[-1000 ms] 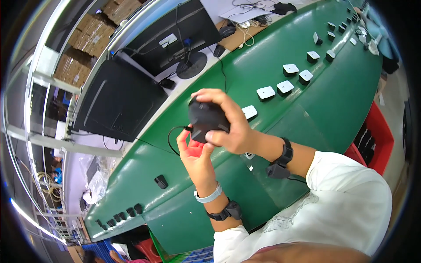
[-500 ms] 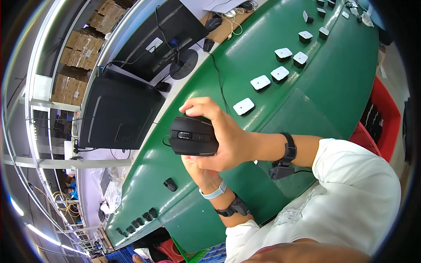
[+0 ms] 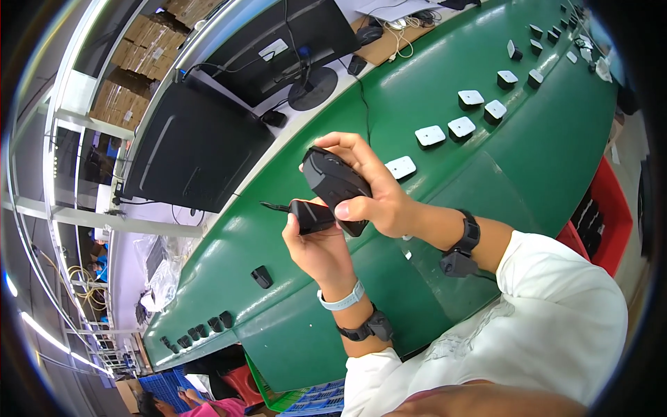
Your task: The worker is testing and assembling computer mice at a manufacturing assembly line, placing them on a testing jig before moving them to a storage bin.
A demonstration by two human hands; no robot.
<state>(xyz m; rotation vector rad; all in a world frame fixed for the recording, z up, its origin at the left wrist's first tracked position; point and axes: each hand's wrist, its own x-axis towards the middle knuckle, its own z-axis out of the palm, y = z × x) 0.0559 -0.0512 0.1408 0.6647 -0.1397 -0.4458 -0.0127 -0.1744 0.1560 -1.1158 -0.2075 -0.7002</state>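
My right hand [image 3: 382, 191] grips a black computer mouse [image 3: 335, 174], tilted with its side toward me, thumb on the near part and fingers over the far edge. Just below, my left hand [image 3: 323, 254] holds a small black block [image 3: 313, 217] with a short black cable [image 3: 275, 206] coming out of its left end. The block sits close against the lower end of the mouse; whether they touch I cannot tell. Beyond my right hand lies a black block with a white top [image 3: 401, 167]. A lone small black piece [image 3: 261, 276] rests on the green bench, left of my left wrist.
Several white-topped black blocks [image 3: 461, 128] line the green bench [image 3: 410, 76] toward the upper right. Small black pieces [image 3: 213, 324] stand in a row at lower left. Two monitors [image 3: 194, 149] flank the far edge. A red bin [image 3: 615, 215] is at right; a person in pink [image 3: 219, 406] sits below.
The mouse has been turned from top-up onto its side in my right hand. My left hand has come out from beneath it, bringing the black block into sight. The view has shifted slightly.
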